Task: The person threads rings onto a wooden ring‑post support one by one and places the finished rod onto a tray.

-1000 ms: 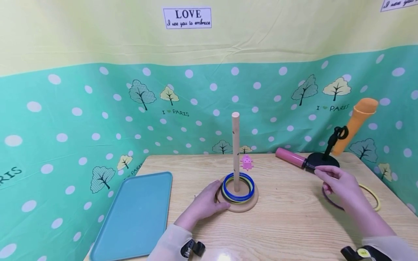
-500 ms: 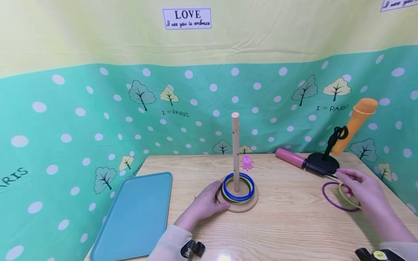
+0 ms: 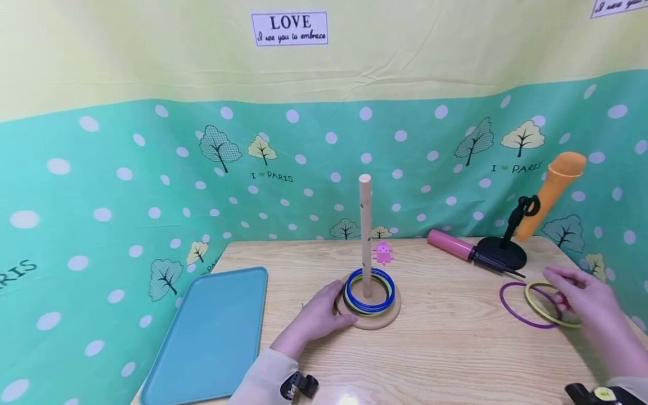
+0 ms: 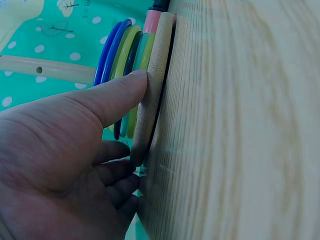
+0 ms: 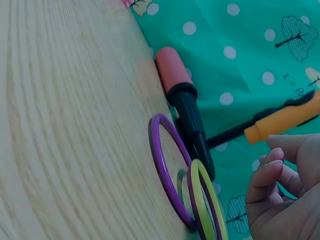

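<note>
A ring toss stand, with a round wooden base (image 3: 376, 323) and an upright wooden peg (image 3: 366, 236), stands mid-table. Blue rings (image 4: 100, 61) lie stacked over yellow, dark and teal ones around its peg. My left hand (image 3: 320, 315) holds the base by its left edge, thumb on the rim and fingers curled at its side. My right hand (image 3: 584, 295) hovers at the right, fingers loosely bent and nothing between them. Below it a yellow ring (image 3: 529, 298) overlaps a purple ring (image 5: 159, 155) on the table; the hand hides part of the yellow one.
A pink and black tube with a tapered tip (image 3: 450, 244) lies at the back right, against the black stand of an orange toy microphone (image 3: 549, 191). A small pink figure (image 3: 383, 252) lies behind the peg. At the left is a blue tray (image 3: 212, 332).
My right hand has moved right and toward me, away from the tube's tapered tip, which now shows uncovered, as do the purple and yellow rings. My left hand has stayed put.
</note>
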Demonstrator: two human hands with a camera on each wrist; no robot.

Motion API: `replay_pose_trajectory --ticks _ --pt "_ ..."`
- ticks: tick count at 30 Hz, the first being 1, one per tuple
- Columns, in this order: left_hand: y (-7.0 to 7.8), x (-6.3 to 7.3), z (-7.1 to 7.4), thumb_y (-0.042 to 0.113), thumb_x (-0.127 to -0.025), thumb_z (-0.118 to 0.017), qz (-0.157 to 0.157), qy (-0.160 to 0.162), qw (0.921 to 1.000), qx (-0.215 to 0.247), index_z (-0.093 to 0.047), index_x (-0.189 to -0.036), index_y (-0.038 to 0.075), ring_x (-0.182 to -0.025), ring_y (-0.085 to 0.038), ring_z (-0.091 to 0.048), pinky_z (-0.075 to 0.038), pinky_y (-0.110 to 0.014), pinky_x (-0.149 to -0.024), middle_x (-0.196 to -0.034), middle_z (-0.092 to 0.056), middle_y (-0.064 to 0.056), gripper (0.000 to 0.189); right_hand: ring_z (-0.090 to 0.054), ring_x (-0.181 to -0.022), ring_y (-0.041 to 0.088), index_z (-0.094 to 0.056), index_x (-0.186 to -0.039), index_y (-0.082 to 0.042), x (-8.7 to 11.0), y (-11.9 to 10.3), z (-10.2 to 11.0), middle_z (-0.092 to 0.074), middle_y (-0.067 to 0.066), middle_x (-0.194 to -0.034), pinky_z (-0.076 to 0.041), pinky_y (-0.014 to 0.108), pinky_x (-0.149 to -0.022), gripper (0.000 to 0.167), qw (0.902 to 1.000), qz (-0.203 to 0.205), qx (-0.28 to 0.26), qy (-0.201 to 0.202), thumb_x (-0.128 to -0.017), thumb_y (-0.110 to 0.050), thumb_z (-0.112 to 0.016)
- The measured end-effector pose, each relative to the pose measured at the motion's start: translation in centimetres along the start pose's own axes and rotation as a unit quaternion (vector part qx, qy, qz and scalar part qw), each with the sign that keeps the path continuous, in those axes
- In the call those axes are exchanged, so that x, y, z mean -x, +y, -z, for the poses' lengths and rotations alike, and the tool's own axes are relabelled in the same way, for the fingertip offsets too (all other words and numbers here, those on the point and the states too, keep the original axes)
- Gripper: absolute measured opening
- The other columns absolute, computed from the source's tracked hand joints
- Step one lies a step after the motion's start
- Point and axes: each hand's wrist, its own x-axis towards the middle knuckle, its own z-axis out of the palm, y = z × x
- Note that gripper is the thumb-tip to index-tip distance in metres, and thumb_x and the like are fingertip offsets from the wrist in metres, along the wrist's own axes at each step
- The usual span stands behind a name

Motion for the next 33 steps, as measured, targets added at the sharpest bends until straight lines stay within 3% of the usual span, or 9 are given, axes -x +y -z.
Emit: replay_pose_trajectory --ticks 4,8,10,14,25,33 --pt "0.0 0.0 0.0 0.039 -0.097 -0.087 0.000 0.000 1.0000 0.001 -0.041 -0.166 -0.005 -0.157 -0.047 -0.041 -0.035 -0.061 -0.129 -0.171 -0.040 -0.028 0.094 -0.058 -0.069 0.014 -0.068 -0.109 -0.030 -0.3 0.4 0.5 -0.063 -0.007 -0.084 -0.055 0.026 -0.055 0.011 0.9996 0.003 0.028 0.010 -0.110 -0.041 -0.070" --pt "-0.1 0.0 -0.2 0.039 -0.097 -0.088 0.003 0.000 1.0000 0.000 -0.041 -0.167 -0.004 -0.157 -0.046 -0.041 -0.035 -0.061 -0.129 -0.171 -0.040 -0.027 0.094 -0.057 -0.072 0.016 -0.060 -0.137 0.000 -0.7 0.7 0.9 -0.061 -0.002 -0.089 -0.055 0.028 -0.058 0.050 0.9962 -0.008 0.083 0.024 -0.114 -0.043 -0.060" --pt "-0.2 0.0 -0.2 0.039 -0.096 -0.088 0.002 0.001 1.0000 0.000 -0.042 -0.167 -0.004 -0.157 -0.046 -0.041 -0.035 -0.061 -0.129 -0.171 -0.040 -0.028 0.094 -0.057 -0.073 0.018 -0.051 -0.149 0.010 -0.9 1.0 1.0 -0.060 0.001 -0.092 -0.055 0.030 -0.058 0.063 0.9935 -0.020 0.108 0.032 -0.115 -0.044 -0.056" --pt "0.1 0.2 -0.1 0.037 -0.096 -0.089 -0.001 0.003 1.0000 0.005 -0.042 -0.166 -0.004 -0.157 -0.046 -0.041 -0.035 -0.061 -0.129 -0.171 -0.040 -0.029 0.095 -0.057 -0.075 0.019 -0.043 -0.158 0.012 -1.0 1.3 1.4 -0.059 0.004 -0.096 -0.055 0.031 -0.059 0.069 0.9900 -0.040 0.129 0.040 -0.116 -0.042 -0.051" --pt "0.1 0.2 0.0 0.036 -0.096 -0.089 0.004 0.001 1.0000 0.006 -0.041 -0.167 -0.002 -0.157 -0.047 -0.041 -0.035 -0.061 -0.129 -0.171 -0.040 -0.028 0.093 -0.056 -0.071 0.019 -0.043 -0.157 0.015 -1.7 3.1 2.7 -0.060 0.004 -0.088 -0.054 0.030 -0.057 0.069 0.9876 -0.034 0.146 0.048 -0.116 -0.039 -0.052" --pt "0.2 0.2 0.0 0.036 -0.097 -0.088 0.003 0.001 1.0000 0.009 -0.041 -0.168 -0.003 -0.157 -0.046 -0.041 -0.034 -0.060 -0.129 -0.171 -0.040 -0.029 0.094 -0.055 -0.071 0.017 -0.046 -0.155 0.014 -1.6 3.4 3.4 -0.058 -0.007 -0.086 -0.053 0.028 -0.057 0.065 0.9851 -0.061 0.141 0.077 -0.115 -0.037 -0.055"
